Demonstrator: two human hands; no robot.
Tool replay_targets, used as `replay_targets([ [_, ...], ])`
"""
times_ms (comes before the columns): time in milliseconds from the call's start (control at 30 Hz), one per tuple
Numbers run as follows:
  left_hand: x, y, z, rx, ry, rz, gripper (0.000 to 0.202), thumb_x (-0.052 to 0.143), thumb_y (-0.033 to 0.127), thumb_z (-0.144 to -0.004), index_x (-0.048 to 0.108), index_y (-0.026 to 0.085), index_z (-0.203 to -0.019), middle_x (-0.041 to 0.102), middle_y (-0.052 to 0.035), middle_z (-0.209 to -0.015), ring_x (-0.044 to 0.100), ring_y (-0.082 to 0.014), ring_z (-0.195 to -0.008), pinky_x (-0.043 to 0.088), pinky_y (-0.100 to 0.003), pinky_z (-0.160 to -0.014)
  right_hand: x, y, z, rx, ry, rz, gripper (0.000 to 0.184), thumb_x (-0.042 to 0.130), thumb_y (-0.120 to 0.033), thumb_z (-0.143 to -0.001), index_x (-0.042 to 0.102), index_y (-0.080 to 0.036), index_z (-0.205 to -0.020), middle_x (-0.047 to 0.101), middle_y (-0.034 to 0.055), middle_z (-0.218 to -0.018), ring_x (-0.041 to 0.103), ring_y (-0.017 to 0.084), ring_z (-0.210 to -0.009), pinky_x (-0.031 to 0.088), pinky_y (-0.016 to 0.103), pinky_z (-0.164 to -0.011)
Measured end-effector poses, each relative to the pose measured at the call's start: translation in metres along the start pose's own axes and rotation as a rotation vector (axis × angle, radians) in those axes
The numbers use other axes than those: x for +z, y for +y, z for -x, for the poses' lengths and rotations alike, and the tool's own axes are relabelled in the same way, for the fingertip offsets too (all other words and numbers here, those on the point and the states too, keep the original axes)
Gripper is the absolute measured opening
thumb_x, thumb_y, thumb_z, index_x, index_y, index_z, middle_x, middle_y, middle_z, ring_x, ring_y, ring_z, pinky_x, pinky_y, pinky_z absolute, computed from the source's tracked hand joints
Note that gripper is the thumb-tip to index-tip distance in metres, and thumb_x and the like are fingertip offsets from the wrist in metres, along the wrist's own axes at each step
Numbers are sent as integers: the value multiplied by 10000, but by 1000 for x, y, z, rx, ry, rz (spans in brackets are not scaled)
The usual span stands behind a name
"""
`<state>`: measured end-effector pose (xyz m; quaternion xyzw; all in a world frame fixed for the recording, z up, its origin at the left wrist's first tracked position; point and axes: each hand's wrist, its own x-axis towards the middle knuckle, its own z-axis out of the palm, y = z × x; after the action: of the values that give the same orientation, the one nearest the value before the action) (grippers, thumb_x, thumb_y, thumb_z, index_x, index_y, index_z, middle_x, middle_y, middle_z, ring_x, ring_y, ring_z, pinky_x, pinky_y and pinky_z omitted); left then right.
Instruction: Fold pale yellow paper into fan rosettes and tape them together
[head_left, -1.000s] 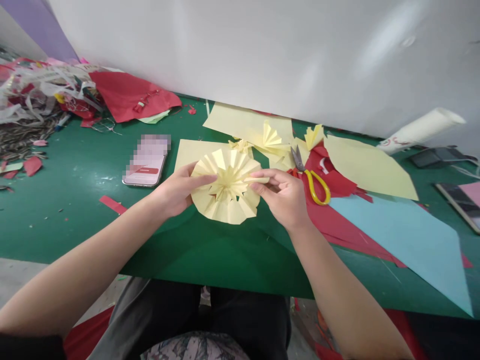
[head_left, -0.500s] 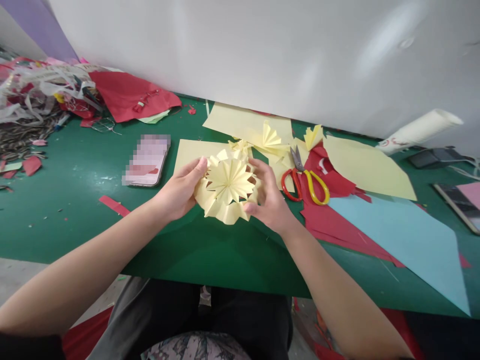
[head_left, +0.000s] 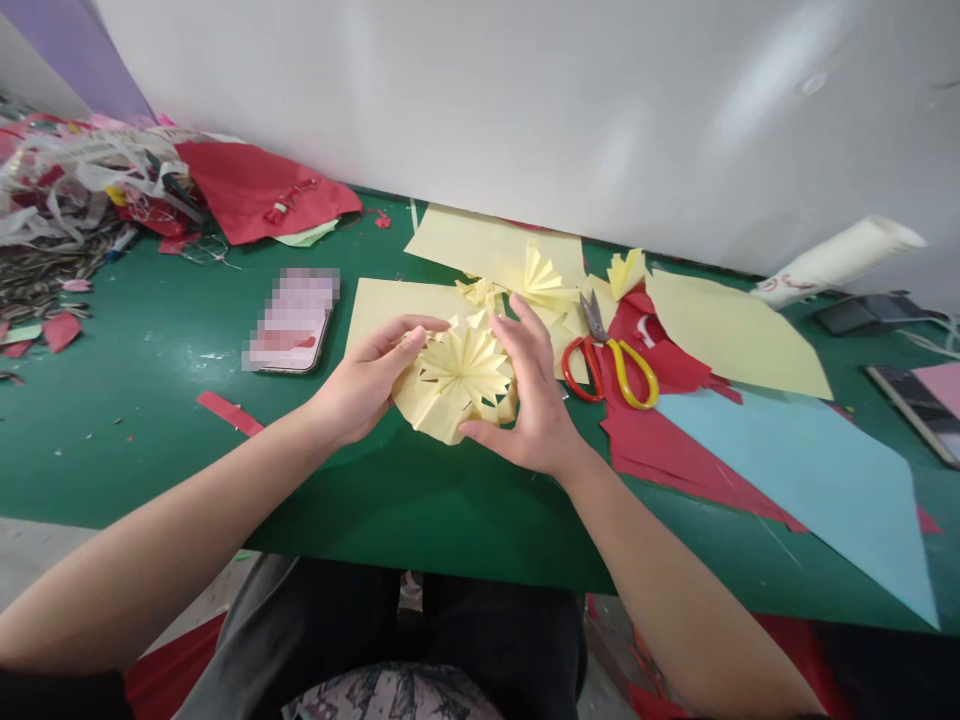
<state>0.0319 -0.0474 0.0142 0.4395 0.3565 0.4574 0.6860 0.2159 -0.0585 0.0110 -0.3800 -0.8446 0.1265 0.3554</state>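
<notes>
A pale yellow pleated paper flower (head_left: 463, 368), with cut gaps around its star-shaped middle, is held up over the table between my two hands. My left hand (head_left: 367, 385) pinches its left edge, thumb on top and fingers partly hidden behind. My right hand (head_left: 536, 395) cups the right side, thumb at the front rim and fingers apart at the back rim. Just right of that hand lie scissors (head_left: 607, 355) with one red and one yellow handle, blades slightly apart. Behind the flower are yellow paper sheets (head_left: 390, 300) and a small folded yellow fan (head_left: 541, 272).
A phone (head_left: 295, 320) lies on the green table (head_left: 150, 400) at left. Red paper (head_left: 675, 450) and a blue sheet (head_left: 810, 470) cover the right side. Scraps (head_left: 97, 190) pile up at far left. A paper roll (head_left: 840, 262) leans near the white wall.
My right hand has shifted slightly left with its fingers lifted and spread more. The flower's outer ring has tilted and bunched at the right, while my left fingers reach over its back rim.
</notes>
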Motion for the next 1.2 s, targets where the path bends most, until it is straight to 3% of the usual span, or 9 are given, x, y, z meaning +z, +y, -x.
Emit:
replay_targets([
  [133, -4, -1, 0, 47, -97, -12, 428, 633, 388, -712, 518, 179, -1066, 595, -57, -1017, 597, -166, -885, 502, -241, -707, -1, 2, 2, 40, -64, -114, 947, 640, -526, -623, 113, -256, -1363, 167, 102, -1437, 174, 287, -1333, 265, 516, -1051],
  [200, -7, -1, 0, 101, -150, -59, 632, 769, 296, -554, 490, 194, -1111, 533, -57, -1142, 556, -197, -997, 490, -259, -798, -2, 3, 3, 39, -77, -174, 1010, 661, -525, -600, 68, -250, -1370, 168, 108, -1439, 192, 286, -1329, 253, 512, -1060],
  [267, -8, -1, 1, 115, -177, -146, 764, 800, 206, -488, 442, 218, -1162, 478, -57, -1207, 522, -213, -1056, 481, -279, -840, -2, 3, 4, 31, -84, -214, 1051, 680, -509, -583, 38, -247, -1372, 164, 108, -1440, 192, 284, -1330, 245, 506, -1067],
  [433, -6, 1, 3, 145, -162, -380, 813, 778, 193, -522, 361, 235, -1218, 444, -75, -1225, 493, -218, -1090, 459, -333, -892, 0, 2, 4, 77, -77, -230, 1007, 678, -418, -624, 8, -288, -1363, 197, 89, -1421, 217, 269, -1322, 269, 507, -1061],
  [733, -8, -3, 0, 238, -9, -689, 623, 778, 320, -521, 471, 186, -1046, 478, -106, -1157, 518, -231, -1004, 466, -344, -800, 4, 0, 4, 225, -6, -231, 890, 673, -373, -650, 127, -287, -1346, 413, 106, -1252, 437, 268, -1155, 423, 480, -942],
  [967, -7, -5, 1, 350, -126, -818, 834, 791, 371, -483, 367, 191, -1178, 445, -111, -1199, 452, -254, -1109, 401, -367, -912, 1, 3, 4, 339, -27, -374, 803, 687, -373, -637, 247, -282, -1303, 419, 88, -1231, 451, 243, -1152, 456, 421, -925],
  [1100, -7, -7, 2, 335, -84, -889, 909, 771, 372, -515, 281, 182, -1258, 458, -117, -1152, 485, -241, -1054, 415, -370, -889, 1, 2, 3, 303, -54, -405, 631, 678, -354, -654, 376, -274, -1203, 422, 76, -1215, 456, 229, -1146, 457, 401, -928],
  [1200, -7, -6, 3, 360, -107, -908, 842, 747, 340, -554, 298, 199, -1252, 460, -106, -1154, 483, -232, -1055, 417, -359, -884, 0, 1, 2, 260, -71, -371, 569, 679, -336, -654, 415, -272, -1153, 431, 70, -1155, 479, 220, -1099, 473, 393, -901],
])
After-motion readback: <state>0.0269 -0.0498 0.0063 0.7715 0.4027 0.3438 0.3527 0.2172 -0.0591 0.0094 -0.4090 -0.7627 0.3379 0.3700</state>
